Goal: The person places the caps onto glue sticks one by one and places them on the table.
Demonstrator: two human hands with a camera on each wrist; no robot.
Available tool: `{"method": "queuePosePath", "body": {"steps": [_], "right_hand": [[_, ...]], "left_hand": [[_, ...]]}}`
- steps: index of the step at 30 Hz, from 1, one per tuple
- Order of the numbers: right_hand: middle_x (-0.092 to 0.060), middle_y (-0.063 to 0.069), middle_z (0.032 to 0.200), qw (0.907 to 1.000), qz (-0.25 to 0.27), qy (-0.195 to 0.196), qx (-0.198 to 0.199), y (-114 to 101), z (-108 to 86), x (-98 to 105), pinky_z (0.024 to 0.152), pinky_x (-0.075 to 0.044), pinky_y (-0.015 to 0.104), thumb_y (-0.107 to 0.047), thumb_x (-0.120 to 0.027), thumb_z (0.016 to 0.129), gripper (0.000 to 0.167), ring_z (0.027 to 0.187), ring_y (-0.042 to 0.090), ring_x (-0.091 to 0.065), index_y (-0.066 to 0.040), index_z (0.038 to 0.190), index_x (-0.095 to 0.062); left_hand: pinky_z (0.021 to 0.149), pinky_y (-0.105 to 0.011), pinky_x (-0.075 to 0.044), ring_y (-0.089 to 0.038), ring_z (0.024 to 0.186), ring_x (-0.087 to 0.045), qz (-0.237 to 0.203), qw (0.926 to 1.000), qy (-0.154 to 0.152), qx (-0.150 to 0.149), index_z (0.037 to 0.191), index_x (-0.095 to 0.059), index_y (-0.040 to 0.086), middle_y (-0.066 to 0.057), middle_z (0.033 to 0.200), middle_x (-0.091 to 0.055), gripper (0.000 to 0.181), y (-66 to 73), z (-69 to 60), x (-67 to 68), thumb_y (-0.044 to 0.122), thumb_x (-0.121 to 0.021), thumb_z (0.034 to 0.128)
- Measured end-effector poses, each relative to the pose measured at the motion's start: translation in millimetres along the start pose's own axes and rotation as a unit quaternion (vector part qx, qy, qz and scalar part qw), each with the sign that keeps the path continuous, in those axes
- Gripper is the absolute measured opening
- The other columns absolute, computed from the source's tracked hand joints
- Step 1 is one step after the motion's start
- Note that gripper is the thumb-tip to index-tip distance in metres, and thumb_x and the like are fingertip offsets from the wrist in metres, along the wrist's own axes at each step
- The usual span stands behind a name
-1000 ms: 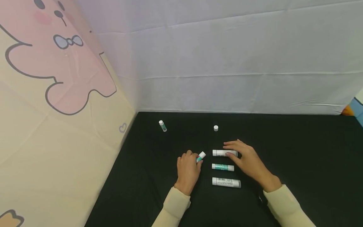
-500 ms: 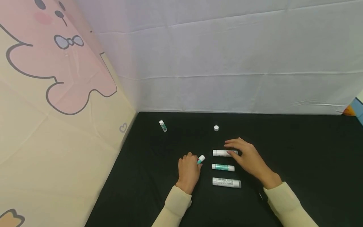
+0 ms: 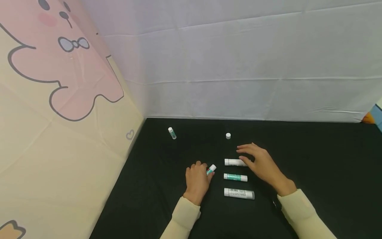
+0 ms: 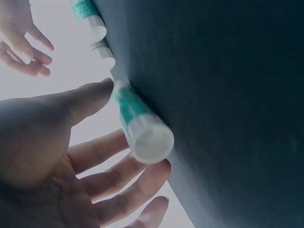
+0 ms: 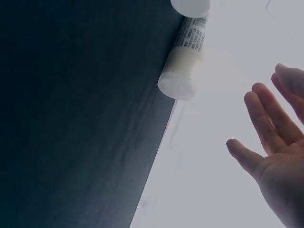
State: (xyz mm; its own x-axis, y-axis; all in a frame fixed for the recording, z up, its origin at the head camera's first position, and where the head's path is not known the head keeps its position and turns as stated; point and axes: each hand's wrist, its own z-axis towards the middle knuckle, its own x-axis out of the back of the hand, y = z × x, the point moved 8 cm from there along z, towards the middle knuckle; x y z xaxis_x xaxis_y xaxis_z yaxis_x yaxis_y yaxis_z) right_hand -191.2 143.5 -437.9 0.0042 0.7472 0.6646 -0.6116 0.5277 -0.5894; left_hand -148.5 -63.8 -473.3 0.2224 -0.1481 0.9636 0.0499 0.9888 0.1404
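Observation:
My left hand point(image 3: 197, 182) holds a small green-and-white glue stick point(image 3: 211, 169) between thumb and fingers, its white end pointing up and right. In the left wrist view this glue stick point(image 4: 135, 111) lies slanted close to the black surface. To the right, three glue sticks lie roughly parallel: a white one point(image 3: 232, 162), a green-labelled one point(image 3: 235, 177) and a larger white one point(image 3: 238, 193) with printed text. Over the right end of the farthest one hovers my right hand point(image 3: 264, 167), fingers spread and grasping nothing; it hides that end.
Farther back on the black tabletop point(image 3: 313, 159) stand a small white cap point(image 3: 228, 135) and another green-and-white glue stick point(image 3: 172, 133). A white cloth point(image 3: 238, 66) closes off the back, and a cream cloth with a pink cartoon animal point(image 3: 74, 93) hangs along the left.
My right hand has risen slightly away from the farthest white glue stick, fingers still apart. The left hand has shifted a little toward me with its glue stick. The lying sticks stay in place.

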Motion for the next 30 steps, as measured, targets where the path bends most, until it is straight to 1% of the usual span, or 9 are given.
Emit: {"method": "queuePosePath", "body": {"steps": [5,9,12,15,19,23,30], "right_hand": [[-0.075,0.018,0.121,1.0000,0.003,0.004,-0.001,3.2,3.4,0.3,0.111,-0.042,0.065,0.009,-0.082,0.085,0.029,0.114,0.040,-0.071,0.003,0.113,-0.077],[-0.075,0.019,0.121,1.0000,0.006,0.002,0.000,5.0,6.6,0.2,0.111,-0.041,0.066,0.008,-0.082,0.085,0.028,0.114,0.041,-0.071,0.004,0.112,-0.077],[-0.075,0.019,0.122,1.0000,0.005,-0.001,-0.001,6.8,9.0,-0.4,0.112,-0.040,0.065,0.008,-0.082,0.085,0.027,0.114,0.041,-0.071,0.003,0.111,-0.077],[-0.074,0.020,0.123,1.0000,0.004,-0.006,-0.006,8.5,11.4,-1.4,0.113,-0.039,0.065,0.008,-0.082,0.086,0.026,0.115,0.040,-0.071,0.002,0.111,-0.078],[-0.074,0.020,0.124,0.9999,0.003,-0.011,-0.010,9.8,14.8,-2.5,0.113,-0.039,0.066,0.008,-0.081,0.086,0.026,0.115,0.041,-0.071,0.003,0.112,-0.077],[-0.073,0.021,0.125,0.9998,0.006,-0.017,-0.008,9.5,18.6,-3.8,0.114,-0.038,0.067,0.009,-0.080,0.087,0.026,0.115,0.042,-0.070,0.003,0.112,-0.077],[-0.072,0.022,0.129,0.9997,0.000,-0.026,-0.002,10.4,24.6,-6.5,0.115,-0.037,0.067,0.010,-0.079,0.087,0.024,0.116,0.042,-0.070,0.003,0.110,-0.078]], "left_hand": [[0.075,-0.046,-0.054,-0.029,0.086,-0.070,-0.048,0.9985,0.010,0.023,0.108,-0.081,0.007,-0.010,0.098,-0.073,0.039,-14.0,3.9,7.0,0.038,-0.089,0.0860],[0.078,-0.047,-0.054,-0.031,0.092,-0.069,-0.076,0.9957,0.022,0.047,0.113,-0.079,0.005,-0.012,0.105,-0.072,0.040,-27.8,9.4,15.3,0.036,-0.086,0.0890],[0.082,-0.049,-0.055,-0.033,0.098,-0.068,-0.080,0.9943,0.036,0.061,0.116,-0.078,0.004,-0.014,0.111,-0.071,0.041,-37.5,13.8,21.6,0.034,-0.086,0.0899],[0.091,-0.051,-0.054,-0.035,0.107,-0.067,-0.077,0.9935,0.047,0.070,0.119,-0.077,0.003,-0.016,0.120,-0.070,0.042,-46.2,17.8,25.9,0.033,-0.086,0.0902],[0.101,-0.054,-0.051,-0.037,0.118,-0.064,-0.068,0.9935,0.057,0.071,0.123,-0.076,0.003,-0.018,0.129,-0.068,0.044,-55.3,21.9,28.4,0.031,-0.086,0.0903],[0.103,-0.054,-0.050,-0.038,0.121,-0.063,-0.061,0.9939,0.064,0.067,0.123,-0.076,0.003,-0.019,0.132,-0.067,0.043,-62.3,24.4,30.3,0.030,-0.086,0.0905],[0.108,-0.056,-0.047,-0.040,0.126,-0.060,-0.066,0.9934,0.061,0.071,0.124,-0.075,0.002,-0.021,0.137,-0.065,0.042,-74.1,28.9,30.5,0.028,-0.085,0.0919]]}}
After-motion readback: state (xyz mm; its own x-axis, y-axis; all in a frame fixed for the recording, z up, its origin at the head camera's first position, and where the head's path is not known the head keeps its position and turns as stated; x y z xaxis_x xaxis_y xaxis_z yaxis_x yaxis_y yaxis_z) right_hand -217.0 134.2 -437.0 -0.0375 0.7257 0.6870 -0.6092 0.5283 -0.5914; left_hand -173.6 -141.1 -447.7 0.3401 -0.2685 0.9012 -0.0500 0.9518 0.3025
